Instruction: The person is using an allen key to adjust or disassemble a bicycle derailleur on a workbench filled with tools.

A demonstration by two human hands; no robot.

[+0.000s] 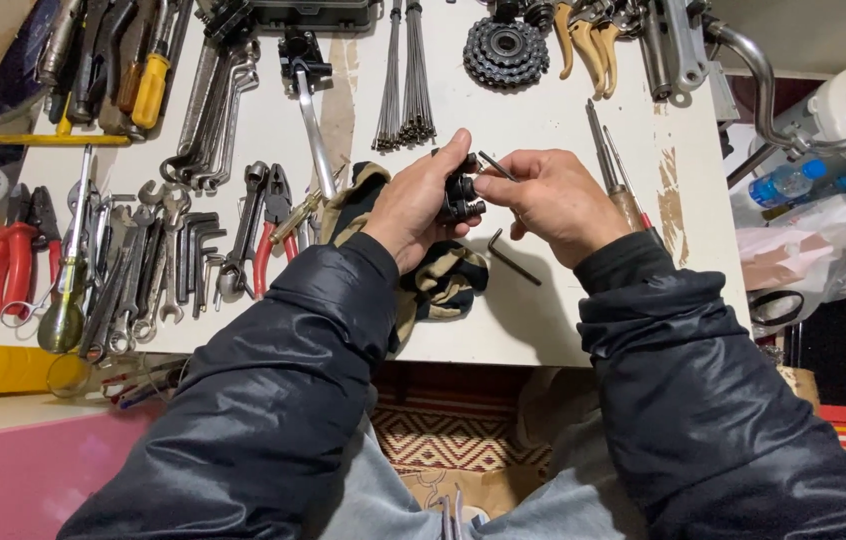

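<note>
At the far left edge of the white tabletop (543,330), red-handled pliers (5,262) are laid beside a screwdriver with a clear yellowish handle (65,300). Next to them a row of spanners and hex keys (158,262) is spread flat, and a second pair of red-handled pliers (271,235) is set just to their right. Above these, at the back, yellow- and orange-handled screwdrivers (148,85) and a bunch of long wrenches (213,110) are seen.

Over the middle of the tabletop the left hand (413,205) is raised, its fingers closed around a small black metal part (461,195) made of several dark round pieces. Beneath this hand a tan and dark cloth (443,280) is bunched, partly hidden by the dark sleeve. Behind the hands a bundle of thin spokes (405,80) is laid pointing away.

The right hand (553,200) is held just beside the left, its fingers pinched on a thin hex key (496,165) whose end is brought against the black part. A second hex key (513,258) is left lying on the tabletop below the right hand, near the cloth. A toothed sprocket cluster (505,50) is placed at the back, with tan brake levers (583,40) to its right. Two wooden-handled tools (615,175) are laid just past the right wrist. Off the right edge, a blue-capped plastic bottle (783,183) is seen.
</note>
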